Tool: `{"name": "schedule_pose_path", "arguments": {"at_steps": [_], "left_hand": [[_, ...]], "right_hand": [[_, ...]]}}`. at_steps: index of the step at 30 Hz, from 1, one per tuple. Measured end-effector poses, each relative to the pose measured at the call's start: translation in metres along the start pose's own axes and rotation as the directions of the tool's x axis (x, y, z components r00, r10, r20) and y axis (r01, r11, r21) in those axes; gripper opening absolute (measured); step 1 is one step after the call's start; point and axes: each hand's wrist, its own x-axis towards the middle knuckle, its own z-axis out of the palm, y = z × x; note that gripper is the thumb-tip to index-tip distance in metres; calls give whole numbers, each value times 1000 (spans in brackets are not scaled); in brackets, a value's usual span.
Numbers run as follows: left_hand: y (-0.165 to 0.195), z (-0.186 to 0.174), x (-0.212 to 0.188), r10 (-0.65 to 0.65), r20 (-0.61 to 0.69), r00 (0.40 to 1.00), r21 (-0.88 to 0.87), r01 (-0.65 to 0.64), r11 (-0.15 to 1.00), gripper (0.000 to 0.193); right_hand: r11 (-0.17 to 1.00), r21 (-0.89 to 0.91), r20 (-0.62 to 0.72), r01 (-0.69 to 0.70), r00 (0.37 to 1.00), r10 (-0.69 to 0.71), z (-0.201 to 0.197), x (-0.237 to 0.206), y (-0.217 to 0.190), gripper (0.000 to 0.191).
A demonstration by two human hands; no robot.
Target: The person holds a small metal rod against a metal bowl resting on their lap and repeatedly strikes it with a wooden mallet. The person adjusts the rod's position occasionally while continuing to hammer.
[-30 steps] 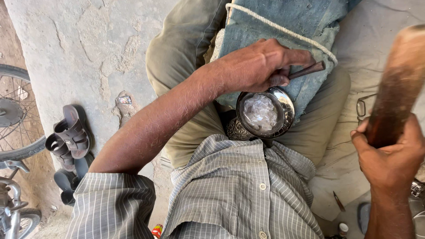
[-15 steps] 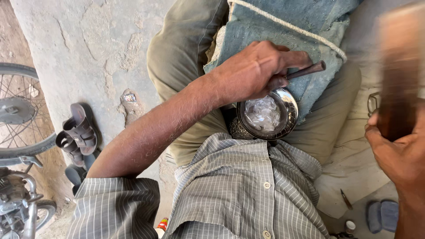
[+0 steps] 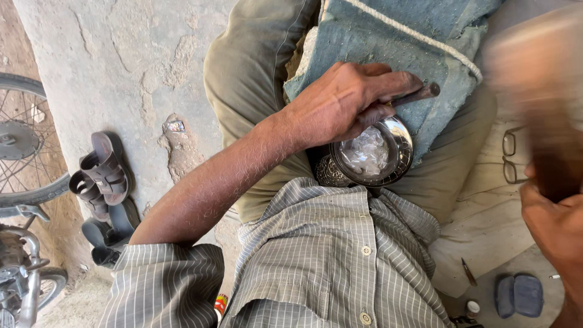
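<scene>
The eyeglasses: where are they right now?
In the head view, the eyeglasses lie on the pale cloth at right, beside the person's trouser leg.

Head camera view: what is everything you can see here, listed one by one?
Metal bowl: one, silvery, on the lap, something crinkled and pale inside.
Thin metal tool: one, dark, tip over the bowl's rim.
Cloth pad: one, blue-grey, on the thighs.
Wooden mallet: one, brown, blurred, at right.
Eyeglasses: one pair, on the pale sheet at right.
Sandals: several, dark, on the concrete floor at left.
Bicycle wheel: one, left edge.
Small case: one, blue-grey, lower right.
Left hand: grips the thin tool.
Right hand: grips the mallet's handle.
</scene>
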Motion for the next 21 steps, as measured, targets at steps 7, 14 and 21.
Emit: {"name": "schedule_pose_path", "arguments": {"at_steps": [7, 14, 21], "left_hand": [[-14, 0, 10, -198, 39, 979, -97, 201, 975, 49], [-15, 5, 30, -35, 127, 991, 138, 17, 990, 57], [-11, -3, 29, -117, 182, 976, 171, 85, 982, 57]], "right_hand": [[936, 314, -70, -157, 980, 187, 32, -16, 28, 53], [873, 487, -124, -20, 988, 92, 43, -10, 17, 42], [953, 283, -19, -105, 993, 116, 37, -10, 33, 41]]}}
